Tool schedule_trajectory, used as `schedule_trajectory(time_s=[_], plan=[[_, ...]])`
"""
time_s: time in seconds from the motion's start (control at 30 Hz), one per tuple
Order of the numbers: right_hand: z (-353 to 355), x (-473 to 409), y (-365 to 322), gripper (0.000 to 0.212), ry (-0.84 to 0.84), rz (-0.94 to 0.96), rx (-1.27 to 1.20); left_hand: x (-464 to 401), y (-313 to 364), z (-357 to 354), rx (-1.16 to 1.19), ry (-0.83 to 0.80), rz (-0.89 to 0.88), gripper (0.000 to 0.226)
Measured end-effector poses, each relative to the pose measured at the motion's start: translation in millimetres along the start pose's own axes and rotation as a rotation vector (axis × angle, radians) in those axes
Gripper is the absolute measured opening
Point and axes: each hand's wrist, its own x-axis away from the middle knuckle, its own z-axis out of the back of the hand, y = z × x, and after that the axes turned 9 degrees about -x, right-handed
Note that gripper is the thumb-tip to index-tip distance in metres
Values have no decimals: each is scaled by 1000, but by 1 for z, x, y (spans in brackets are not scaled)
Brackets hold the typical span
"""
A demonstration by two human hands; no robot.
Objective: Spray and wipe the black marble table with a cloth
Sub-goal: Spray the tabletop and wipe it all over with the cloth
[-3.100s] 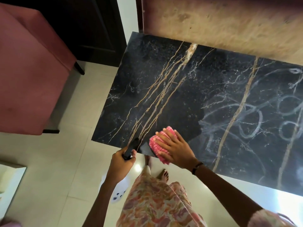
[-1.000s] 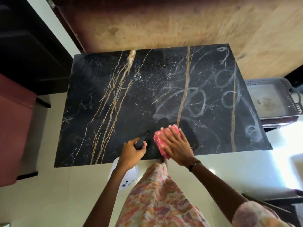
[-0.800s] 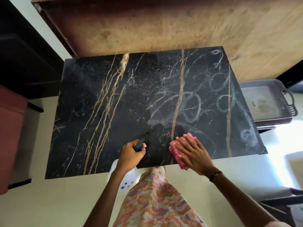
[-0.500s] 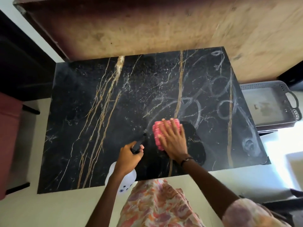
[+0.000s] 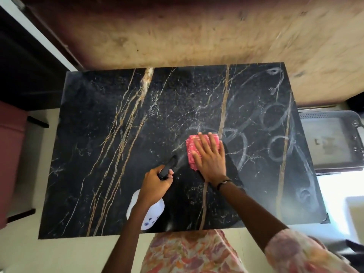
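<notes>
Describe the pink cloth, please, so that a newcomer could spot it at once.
Find the black marble table with gold veins. Right of its middle, the right hand presses flat on the pink cloth, the only bright, nubbly thing there, beside the spray bottle.

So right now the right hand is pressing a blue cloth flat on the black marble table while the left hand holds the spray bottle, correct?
Not quite: the cloth is pink, not blue, as the head view shows. The rest holds: the right hand presses it flat on the black marble table while the left hand holds the spray bottle.
</notes>
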Motion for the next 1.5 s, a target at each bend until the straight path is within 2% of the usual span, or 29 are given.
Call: schedule_trajectory(time_s=[0.13, 0.2, 0.27, 0.33, 0.4, 0.5, 0.57, 0.63, 0.7, 0.83, 0.9, 1.0, 1.1, 1.17, 1.23, 1.3, 1.4, 1.5], plan=[[-16, 6, -33, 55, -88, 249, 64, -12, 9, 0, -21, 7, -7, 21], [-19, 25, -17, 54, -134, 400, 87, -17, 14, -1, -45, -7, -19, 17], [-13, 36, 16, 55, -127, 460, 110, -21, 17, -1, -44, -8, -20, 20], [-1, 33, 53, 56, -82, 385, 143, -24, 19, 0, -34, -2, -23, 23], [13, 14, 77, 56, -59, 230, 137, -27, 21, 0, -24, -2, -31, 24], [26, -34, 64, 57, 1, 76, 66, -33, 26, 3, -23, -1, -42, 23], [24, -61, 35, 56, 20, 46, 41, -38, 30, 5, -29, 12, -49, 24], [14, -71, 5, 55, 5, 100, 39, -44, 35, 6, -41, 28, -46, 25], [5, -61, -13, 54, -55, 234, 61, -51, 40, 8, -59, 33, -51, 23], [7, -34, 21, 55, -109, 496, 115, -64, 51, 10, -81, 22, -59, 15], [17, -36, 54, 56, -88, 484, 149, -70, 54, 10, -57, 18, -49, 19], [36, -64, 80, 57, -52, 259, 141, -78, 59, 13, -28, 21, -33, 21], [46, -105, 59, 58, 13, 68, 45, -85, 64, 16, -9, 31, -21, 18], [43, -130, 32, 57, 35, 28, 13, -92, 67, 18, -14, 44, -17, 14], [37, -142, 5, 56, 13, 77, 15, -99, 70, 21, -35, 60, -9, 10], [30, -136, -8, 57, -43, 207, 63, -106, 73, 23, -52, 71, 3, 14], [30, -113, 17, 56, -84, 409, 110, -117, 78, 26, -55, 57, 8, 11], [44, -112, 65, 58, -47, 354, 124, -127, 83, 28, -32, 31, 7, 7]])
